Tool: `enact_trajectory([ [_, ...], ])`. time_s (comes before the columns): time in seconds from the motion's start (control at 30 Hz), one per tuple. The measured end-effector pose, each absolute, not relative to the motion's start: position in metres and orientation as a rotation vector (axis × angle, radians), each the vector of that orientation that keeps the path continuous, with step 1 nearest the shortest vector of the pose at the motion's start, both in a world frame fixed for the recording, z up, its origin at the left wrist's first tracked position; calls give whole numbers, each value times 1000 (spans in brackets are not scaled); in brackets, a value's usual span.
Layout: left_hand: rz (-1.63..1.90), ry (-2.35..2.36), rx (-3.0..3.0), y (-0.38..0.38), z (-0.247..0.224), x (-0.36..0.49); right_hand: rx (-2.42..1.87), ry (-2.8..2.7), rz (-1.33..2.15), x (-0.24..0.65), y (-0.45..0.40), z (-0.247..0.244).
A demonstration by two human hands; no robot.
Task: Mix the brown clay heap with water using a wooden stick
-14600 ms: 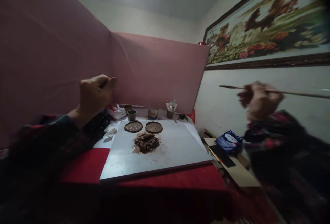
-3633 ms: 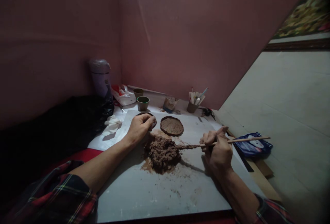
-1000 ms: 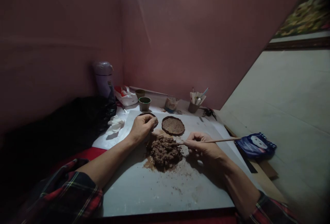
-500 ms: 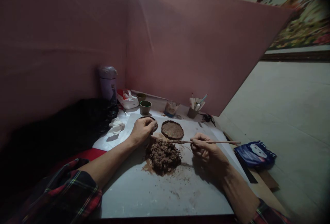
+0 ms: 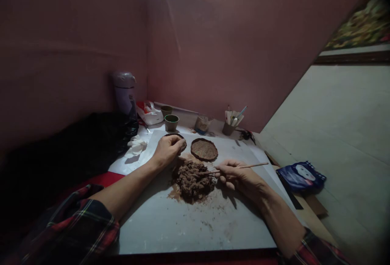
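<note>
A heap of crumbly brown clay-like material (image 5: pixel 192 181) lies in the middle of the white board (image 5: pixel 170 228). My right hand (image 5: pixel 239 175) pinches a thin wooden stick (image 5: pixel 254 165), whose soiled tip reaches into the heap's right side. Beyond the heap, my left hand (image 5: pixel 169 149) is closed, its fingertips pressed together in front of a dark round piece (image 5: pixel 176 135); what they hold, if anything, is hidden. Right of that hand lies a flat brown disc (image 5: pixel 204 150) with a raised dark rim.
Behind stand a green-lined cup (image 5: pixel 172 122), a clear container (image 5: pixel 203 124) and a pot of tools (image 5: pixel 229 128). A crumpled white glove or tissue (image 5: pixel 137 145), black plastic (image 5: pixel 76 143) and a lilac flask (image 5: pixel 124 94) are at left. A blue pouch (image 5: pixel 301 177) lies right.
My right hand has moved slightly left, bringing the stick's tip down from above the heap into it. My left hand stays beside the dark round piece. The view has tilted a little downward.
</note>
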State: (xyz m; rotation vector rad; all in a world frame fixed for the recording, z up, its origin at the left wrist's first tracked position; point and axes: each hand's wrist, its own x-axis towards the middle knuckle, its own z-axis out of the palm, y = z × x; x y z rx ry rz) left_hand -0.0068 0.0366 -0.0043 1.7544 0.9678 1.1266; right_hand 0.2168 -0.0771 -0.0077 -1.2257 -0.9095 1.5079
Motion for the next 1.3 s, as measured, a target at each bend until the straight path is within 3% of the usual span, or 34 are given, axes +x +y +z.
enact_trajectory([
  [1.3,1159,1039,1857,41,-6,-8,-1190,-1026,1408,244,-80,-9],
])
